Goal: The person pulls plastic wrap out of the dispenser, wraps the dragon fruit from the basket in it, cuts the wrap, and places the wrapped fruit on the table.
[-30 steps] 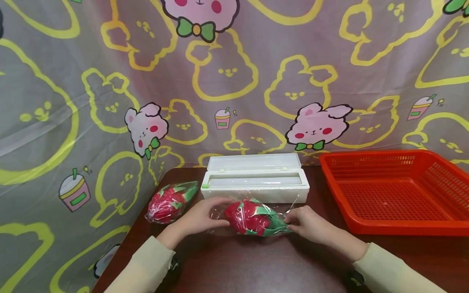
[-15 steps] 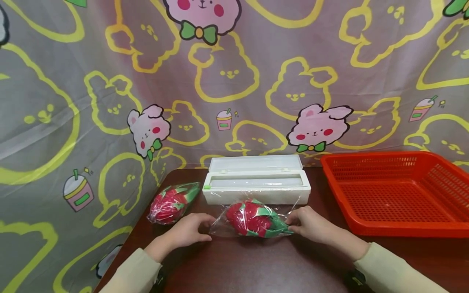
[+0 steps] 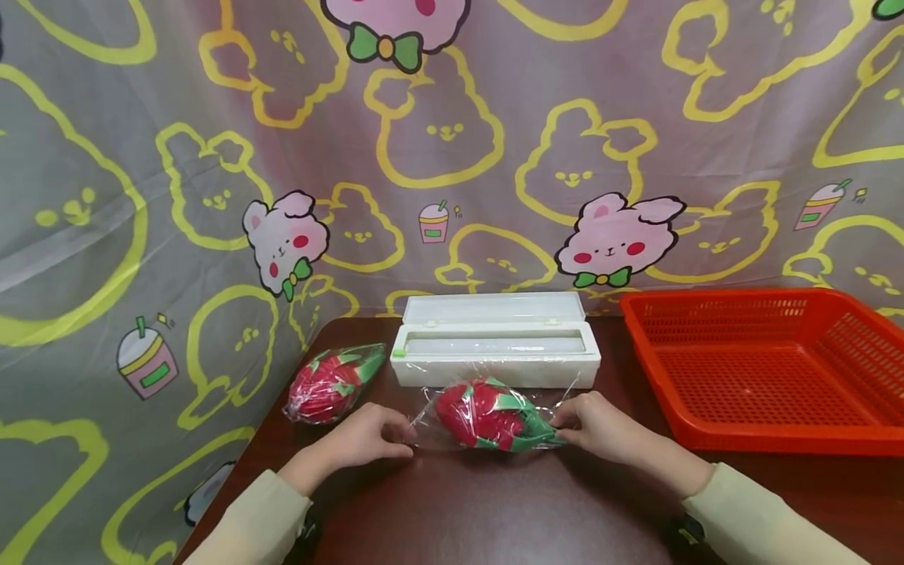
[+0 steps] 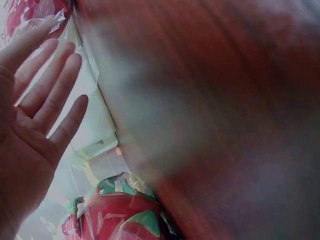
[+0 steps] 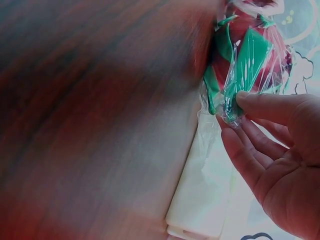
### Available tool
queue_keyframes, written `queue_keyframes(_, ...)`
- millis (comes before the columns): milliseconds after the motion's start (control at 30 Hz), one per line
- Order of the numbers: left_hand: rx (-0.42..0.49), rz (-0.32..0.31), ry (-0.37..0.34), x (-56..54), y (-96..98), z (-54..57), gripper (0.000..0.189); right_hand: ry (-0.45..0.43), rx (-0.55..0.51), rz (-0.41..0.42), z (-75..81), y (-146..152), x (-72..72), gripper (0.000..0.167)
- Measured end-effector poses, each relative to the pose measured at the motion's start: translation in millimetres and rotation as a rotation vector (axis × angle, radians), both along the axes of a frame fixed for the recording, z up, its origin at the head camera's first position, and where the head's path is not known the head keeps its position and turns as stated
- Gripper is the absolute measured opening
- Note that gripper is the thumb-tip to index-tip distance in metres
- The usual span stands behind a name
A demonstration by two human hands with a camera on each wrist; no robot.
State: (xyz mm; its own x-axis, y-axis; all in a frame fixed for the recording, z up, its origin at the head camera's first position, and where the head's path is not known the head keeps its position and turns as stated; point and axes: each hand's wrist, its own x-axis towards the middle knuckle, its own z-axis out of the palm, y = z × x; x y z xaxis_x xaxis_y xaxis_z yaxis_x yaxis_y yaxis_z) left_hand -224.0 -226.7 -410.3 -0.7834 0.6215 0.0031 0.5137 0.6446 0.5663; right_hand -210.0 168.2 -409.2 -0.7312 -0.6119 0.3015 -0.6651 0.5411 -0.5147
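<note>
A red and green dragon fruit [image 3: 487, 412], apparently a model, lies on its side in clear plastic wrap at mid-table. My right hand [image 3: 600, 428] pinches its green pointed end through the wrap; the right wrist view shows the thumb [image 5: 267, 105] pressed on that tip. At the other end, my left hand [image 3: 363, 435] is beside the loose edge of the wrap, its fingers extended and a little spread. In the left wrist view the left palm [image 4: 25, 150] holds nothing, and the uppermost digit reaches the film. Another wrapped dragon fruit [image 3: 332, 384] lies behind the left hand.
Just behind the middle dragon fruit stands a white cling-film dispenser [image 3: 494, 373] with its lid raised. A red plastic basket [image 3: 791, 439] is at the right on the dark brown table [image 3: 487, 510]. A patterned curtain [image 3: 452, 259] hangs behind.
My left hand has drawn back leftward from the fruit's body to the wrap's loose edge. The right hand keeps its pinch on the green end, almost unmoved.
</note>
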Motion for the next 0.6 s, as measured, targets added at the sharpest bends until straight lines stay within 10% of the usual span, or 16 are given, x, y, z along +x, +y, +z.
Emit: queue_keyframes(600,0.156,0.11,0.197,-14.9,33.1,17.8,0.006,-0.04,0.017,0.0,-0.1,1.0,-2.6,0.014)
